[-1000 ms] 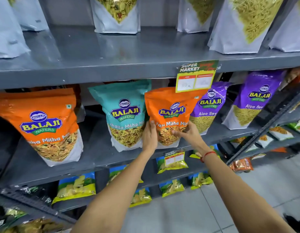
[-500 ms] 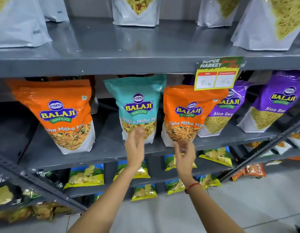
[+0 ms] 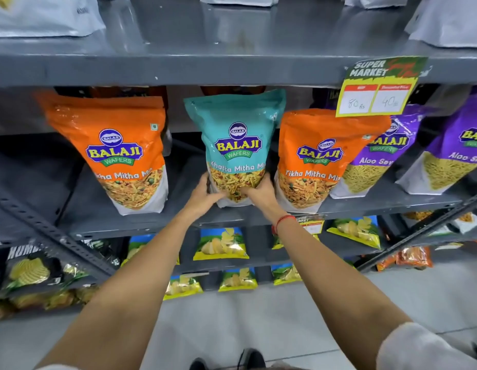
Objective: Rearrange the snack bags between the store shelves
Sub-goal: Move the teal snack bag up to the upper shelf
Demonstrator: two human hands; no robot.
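1. Far left on the middle shelf (image 3: 130, 225), an orange bag (image 3: 117, 153) stands alone, untouched, with bare grey metal beside it.
2. Left hand (image 3: 202, 194) cups the lower left corner of the teal bag (image 3: 236, 145), fingers curled round its base.
3. That teal bag sits upright mid-shelf, between the two orange ones, and both hands have it!
4. Right hand (image 3: 260, 192) clamps the lower right corner, a red thread (image 3: 284, 221) at the wrist.
5. Just beside it, the second orange bag (image 3: 320, 161) leans against a purple bag (image 3: 376, 158) under the price tag (image 3: 378, 89).
6. Looks like the pick-up step; next comes a clean lift clear of the neighbours.
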